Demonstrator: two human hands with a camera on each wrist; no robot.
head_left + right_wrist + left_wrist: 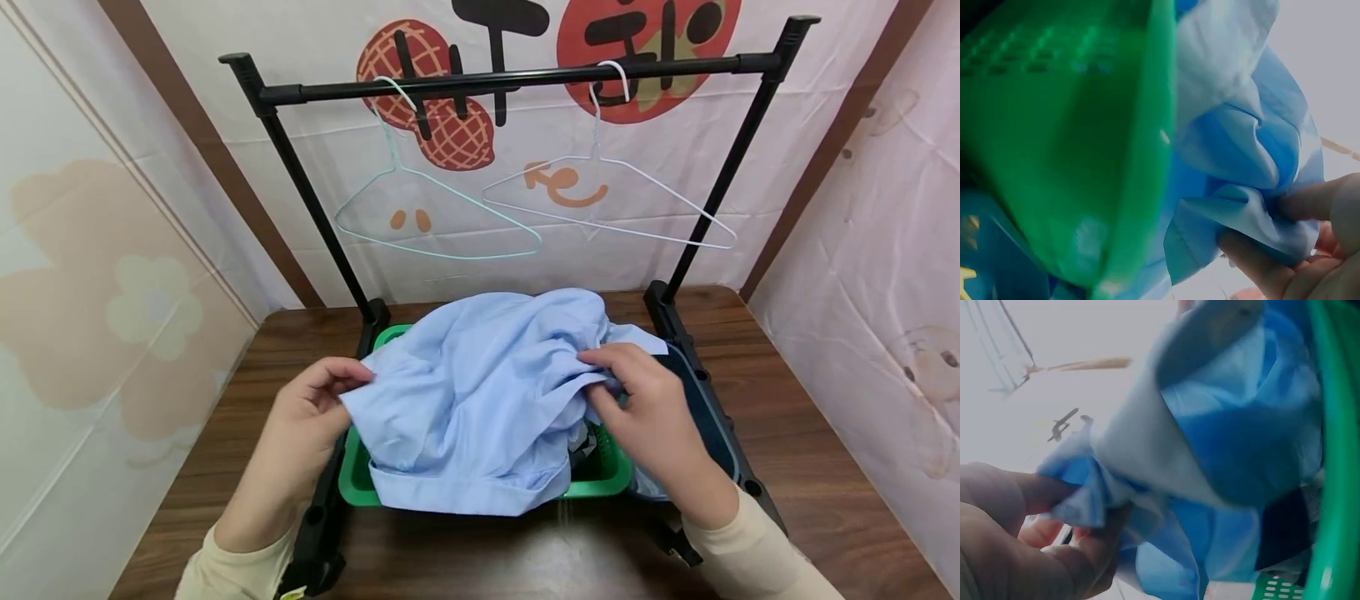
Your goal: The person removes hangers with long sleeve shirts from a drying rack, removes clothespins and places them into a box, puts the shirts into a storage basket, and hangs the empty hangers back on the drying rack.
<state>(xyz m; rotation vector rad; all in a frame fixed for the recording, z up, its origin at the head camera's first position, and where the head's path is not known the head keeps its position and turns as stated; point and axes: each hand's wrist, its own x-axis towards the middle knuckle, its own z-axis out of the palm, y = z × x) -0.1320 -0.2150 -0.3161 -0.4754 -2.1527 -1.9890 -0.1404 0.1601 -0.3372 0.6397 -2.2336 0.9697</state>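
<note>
A crumpled light blue shirt (480,392) lies heaped over a green plastic basket (358,490), and a stitched band of it hangs over the front rim. At its left edge my left hand (300,425) pinches the cloth; the left wrist view shows the fabric (1088,500) between thumb and fingers of that hand (1029,544). On the other side, my right hand (652,408) pinches a fold near the basket's right end. In the right wrist view its thumb and fingers (1247,256) grip bunched cloth (1241,206). Most of the basket's inside is hidden; something dark and patterned shows at the right.
A black garment rack (487,81) stands around the basket on a brown wooden table (817,467). From its bar hang a mint green hanger (394,158) and a white hanger (597,137). To the basket's right is a dark blue bin (701,400).
</note>
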